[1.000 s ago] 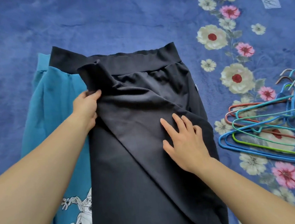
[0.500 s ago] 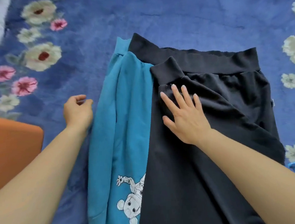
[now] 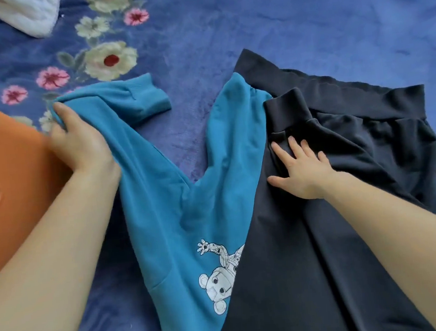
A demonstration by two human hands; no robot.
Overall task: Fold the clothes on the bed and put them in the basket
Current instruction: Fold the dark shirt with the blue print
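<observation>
Folding step: right hand flat and spread on the black sweatshirt, left hand gripping the teal bear-print garment; next move probably needs teal drawn clear.

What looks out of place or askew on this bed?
The dark garment lies askew over the teal garment, hiding part of its bear print, so the two overlap. The left hand grips a cuffed part of the teal one, splayed sideways beside the orange basket; the right hand presses flat on the dark fabric.
</observation>
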